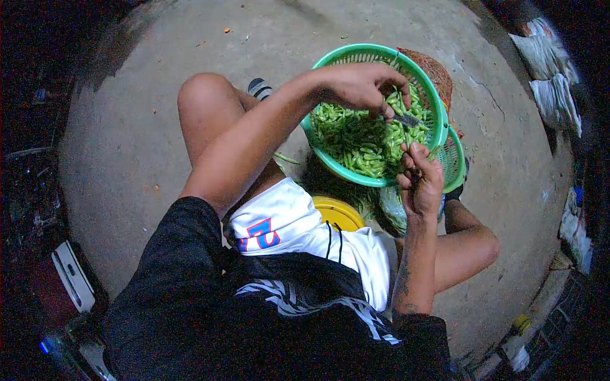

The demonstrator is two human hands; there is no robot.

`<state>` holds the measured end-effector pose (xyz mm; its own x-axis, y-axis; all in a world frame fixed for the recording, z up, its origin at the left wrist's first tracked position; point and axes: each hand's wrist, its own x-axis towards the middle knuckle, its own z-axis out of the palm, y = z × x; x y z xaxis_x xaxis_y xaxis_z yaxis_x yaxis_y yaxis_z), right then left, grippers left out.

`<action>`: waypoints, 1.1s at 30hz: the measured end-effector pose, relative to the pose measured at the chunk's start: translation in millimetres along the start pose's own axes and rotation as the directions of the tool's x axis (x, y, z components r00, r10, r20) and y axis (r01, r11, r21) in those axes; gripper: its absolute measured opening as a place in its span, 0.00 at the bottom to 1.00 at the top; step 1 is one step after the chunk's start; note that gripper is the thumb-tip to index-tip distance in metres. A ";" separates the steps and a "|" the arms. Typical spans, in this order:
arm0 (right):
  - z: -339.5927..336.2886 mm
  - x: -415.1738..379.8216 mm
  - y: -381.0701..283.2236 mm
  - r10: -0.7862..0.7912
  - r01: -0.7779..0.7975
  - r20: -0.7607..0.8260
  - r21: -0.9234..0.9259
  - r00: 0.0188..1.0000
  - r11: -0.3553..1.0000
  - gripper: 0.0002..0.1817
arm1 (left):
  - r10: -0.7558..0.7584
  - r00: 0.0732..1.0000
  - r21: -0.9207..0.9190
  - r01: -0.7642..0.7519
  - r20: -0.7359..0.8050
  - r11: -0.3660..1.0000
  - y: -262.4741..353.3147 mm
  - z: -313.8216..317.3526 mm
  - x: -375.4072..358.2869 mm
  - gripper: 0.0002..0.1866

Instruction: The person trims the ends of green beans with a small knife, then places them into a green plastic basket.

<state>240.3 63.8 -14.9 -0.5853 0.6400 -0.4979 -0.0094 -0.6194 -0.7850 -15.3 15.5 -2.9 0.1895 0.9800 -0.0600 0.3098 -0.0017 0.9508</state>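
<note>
My left hand [365, 87] reaches across over a green plastic basket [346, 166], fingers closed on a small knife whose dark blade [406, 120] points to the right. Just below the blade, my right hand [422, 178] is closed, palm up, with a thin green bean [407, 138] pinched between thumb and fingers. The blade and the bean overlap in this view. Many short cut pieces of green bean [368, 159] fill the basket beneath both hands. My left fingers hide the knife's handle.
A second green basket [454, 162] shows under the first one's right side. Behind stands a reddish mesh sack [432, 71]. Something round and yellow [338, 212] sits between my legs, beside a clear plastic bag [394, 208]. White sacks [554, 101] line the right edge.
</note>
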 end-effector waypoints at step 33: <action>-2.2 6.2 4.1 -0.030 0.027 0.032 0.109 0.999 0.994 0.09 | 0.033 0.999 -0.008 -0.033 0.039 0.999 6.9 15.0 3.6 0.22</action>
<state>238.4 66.3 -22.1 -0.6105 0.6434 -0.4618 -0.1134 -0.6481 -0.7531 1.5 16.0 -1.1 0.2355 0.9710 -0.0404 0.2964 -0.0321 0.9545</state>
